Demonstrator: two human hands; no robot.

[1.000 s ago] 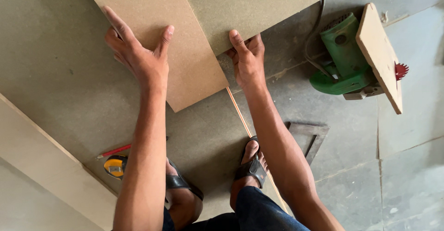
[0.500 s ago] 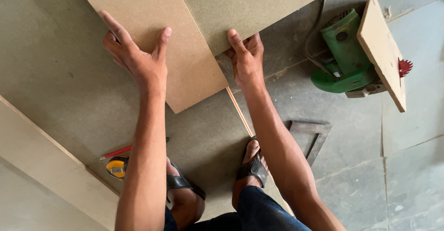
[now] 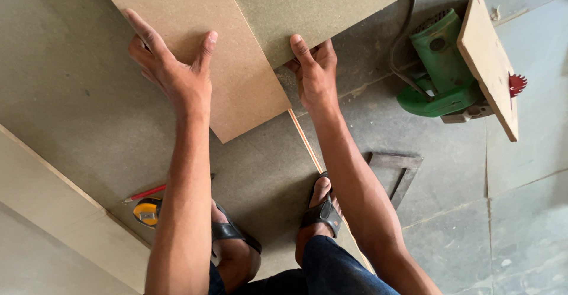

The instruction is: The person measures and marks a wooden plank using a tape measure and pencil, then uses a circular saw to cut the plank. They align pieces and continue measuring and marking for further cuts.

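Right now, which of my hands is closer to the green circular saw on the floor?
Right. The right hand rests on the edge of the greenish board, just left of the green saw. The left hand lies flat on the tan board, farther left.
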